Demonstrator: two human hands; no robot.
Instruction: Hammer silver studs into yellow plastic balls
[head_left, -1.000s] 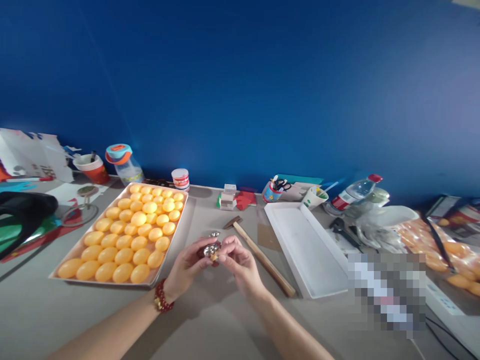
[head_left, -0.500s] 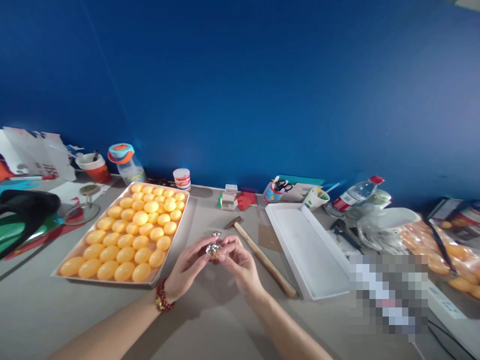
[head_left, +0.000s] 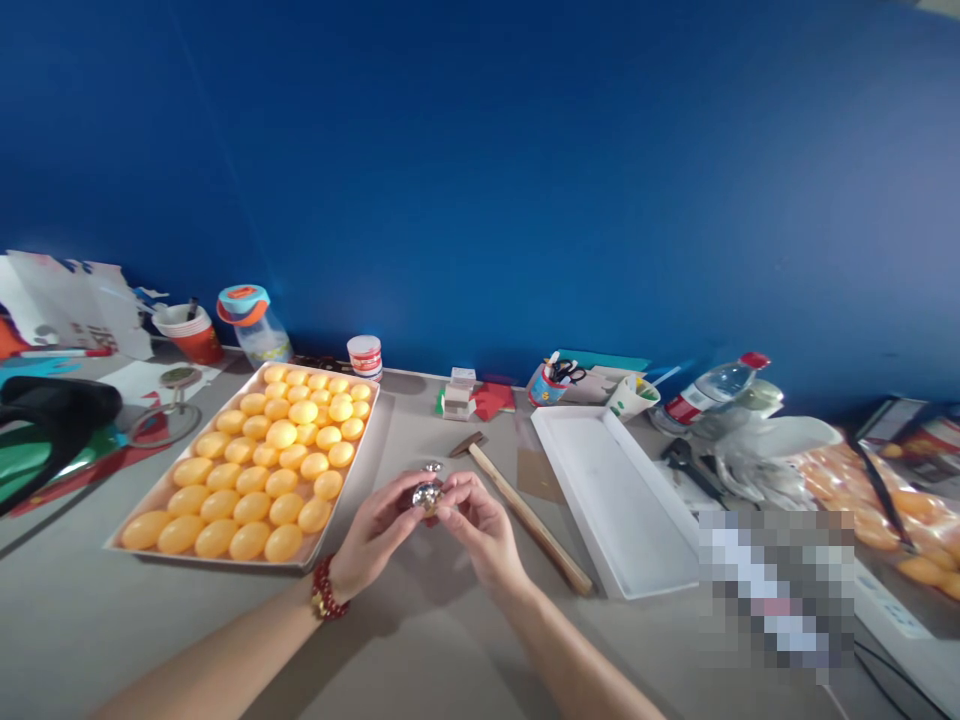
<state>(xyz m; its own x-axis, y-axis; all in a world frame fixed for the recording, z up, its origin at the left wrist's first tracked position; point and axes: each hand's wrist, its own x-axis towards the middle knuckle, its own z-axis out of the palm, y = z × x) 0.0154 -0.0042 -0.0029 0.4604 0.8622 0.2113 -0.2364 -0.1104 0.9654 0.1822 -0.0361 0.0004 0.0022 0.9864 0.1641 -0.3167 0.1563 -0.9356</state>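
Observation:
Between my fingertips is a small, rounded, shiny silver object (head_left: 427, 496), with another little silver part (head_left: 432, 467) showing just above it. My left hand (head_left: 380, 530) pinches it from the left, a red bead bracelet on the wrist. From the right, my right hand (head_left: 480, 525) closes thumb and fingers on the same object. Fingers cover its sides, so its exact kind cannot be made out. A hammer (head_left: 529, 515) with a wooden handle lies just right of my right hand. Left of my hands, a shallow box (head_left: 319, 535) holds rows of orange balls (head_left: 285, 510).
A white tray (head_left: 615, 510) lies right of the hammer. Behind are a small white box (head_left: 458, 400), a red-and-white tub (head_left: 364, 357) and a pen cup (head_left: 547, 385). At right stand a bottle (head_left: 712, 390) and bagged orange balls (head_left: 855, 490). A blue wall (head_left: 480, 200) closes the back.
The silver object has turned slightly between my fingertips, and its reflections look different. Both hands stay in nearly the same place.

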